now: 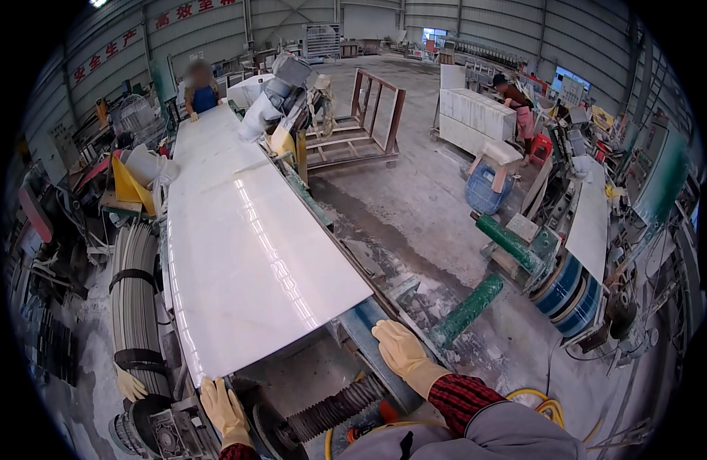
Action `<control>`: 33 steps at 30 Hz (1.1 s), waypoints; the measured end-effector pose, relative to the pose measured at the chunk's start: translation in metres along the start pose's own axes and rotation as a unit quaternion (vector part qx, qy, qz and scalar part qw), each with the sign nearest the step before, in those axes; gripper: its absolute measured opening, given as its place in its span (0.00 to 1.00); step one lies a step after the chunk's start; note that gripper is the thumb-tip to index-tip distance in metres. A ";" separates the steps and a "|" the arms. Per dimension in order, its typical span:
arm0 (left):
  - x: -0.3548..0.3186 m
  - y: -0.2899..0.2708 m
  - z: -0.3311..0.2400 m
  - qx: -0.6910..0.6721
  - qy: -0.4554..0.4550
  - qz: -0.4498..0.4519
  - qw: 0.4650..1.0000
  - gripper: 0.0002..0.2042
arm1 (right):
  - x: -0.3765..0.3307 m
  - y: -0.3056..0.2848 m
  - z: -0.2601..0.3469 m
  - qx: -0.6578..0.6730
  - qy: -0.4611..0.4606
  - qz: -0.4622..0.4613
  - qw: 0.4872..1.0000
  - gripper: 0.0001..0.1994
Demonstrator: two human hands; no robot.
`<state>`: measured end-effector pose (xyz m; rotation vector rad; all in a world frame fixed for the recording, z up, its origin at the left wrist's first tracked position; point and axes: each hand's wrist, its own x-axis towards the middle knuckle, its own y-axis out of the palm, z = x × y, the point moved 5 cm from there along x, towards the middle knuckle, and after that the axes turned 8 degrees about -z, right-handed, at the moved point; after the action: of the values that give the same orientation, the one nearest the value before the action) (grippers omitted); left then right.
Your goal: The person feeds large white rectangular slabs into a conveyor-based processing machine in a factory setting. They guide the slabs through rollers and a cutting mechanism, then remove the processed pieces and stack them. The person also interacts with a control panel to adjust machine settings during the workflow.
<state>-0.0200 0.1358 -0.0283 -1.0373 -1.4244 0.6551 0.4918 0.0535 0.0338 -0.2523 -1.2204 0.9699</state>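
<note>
Your gloved hands at the big white slab

Your left hand (225, 412) touches the slab (254, 261) at its near corner; your right hand (403, 354) lies flat and open on the counter (363, 326) edge.

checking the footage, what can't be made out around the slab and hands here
- Left hand fingertips: head view, tucked under the slab edge.
- Machine bed under the slab: covered by it.
- Right hand palm: faces down on the blue rail.
- Person at the far end: blurred, small.
</note>
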 end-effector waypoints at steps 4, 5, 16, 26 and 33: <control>-0.003 0.005 0.004 0.009 0.009 -0.008 1.000 0.24 | -0.003 0.001 -0.003 -0.005 0.002 0.005 1.000 0.14; -0.003 0.005 0.004 0.010 0.008 -0.008 1.000 0.24 | -0.004 0.002 -0.004 -0.008 0.000 0.006 1.000 0.14; -0.010 0.003 0.002 0.010 0.008 -0.019 1.000 0.23 | -0.008 -0.001 -0.002 -0.011 -0.011 -0.007 1.000 0.14; -0.014 0.006 0.005 0.014 0.004 -0.015 1.000 0.24 | -0.012 -0.004 0.000 -0.009 -0.004 -0.006 1.000 0.15; -0.013 -0.006 -0.003 0.001 0.013 -0.018 1.000 0.23 | -0.019 -0.004 -0.003 -0.004 0.007 0.012 1.000 0.17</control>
<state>-0.0193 0.1210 -0.0288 -1.0116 -1.4169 0.6147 0.4962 0.0383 0.0229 -0.2803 -1.2105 0.9834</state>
